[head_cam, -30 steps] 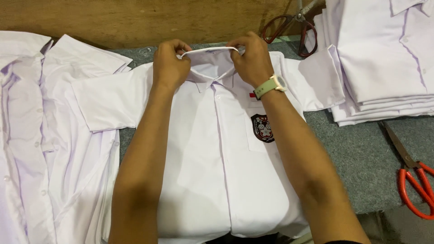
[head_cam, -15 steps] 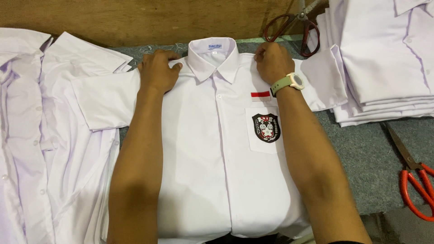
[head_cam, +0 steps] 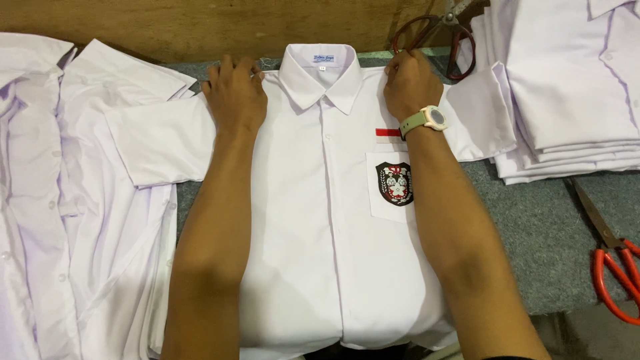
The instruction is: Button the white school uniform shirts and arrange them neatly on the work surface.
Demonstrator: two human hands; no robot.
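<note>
Shirt (head_cam: 320, 220): white, short-sleeved, buttoned up, front up, flat on the grey table (head_cam: 540, 240); collar twd far edge, hem over near edge. Dark badge on chest pocket, red-white strip just above it.
L hand (head_cam: 235, 97): we see it palm down, fingers spread, flat on shirt's shoulder just beside collar. Nothing gripped.
R hand (head_cam: 411, 85): on the other shoulder, fingers curled under, knuckles up; can't tell if cloth is pinched. Pale green watch (head_cam: 427, 120) on wrist.
Hands: well apart, collar between them.
Loose shirts (head_cam: 73, 200): white, unfolded, heaped at table's left side, touching the shirt's sleeve.
Stack (head_cam: 567, 87): folded white shirts, far right corner, sleeve end lies against it.
Dark scissors (head_cam: 440, 33): far edge, just beyond R hand, near stack.
Red scissors (head_cam: 613, 267): right edge, near side, well apart from hands.
</note>
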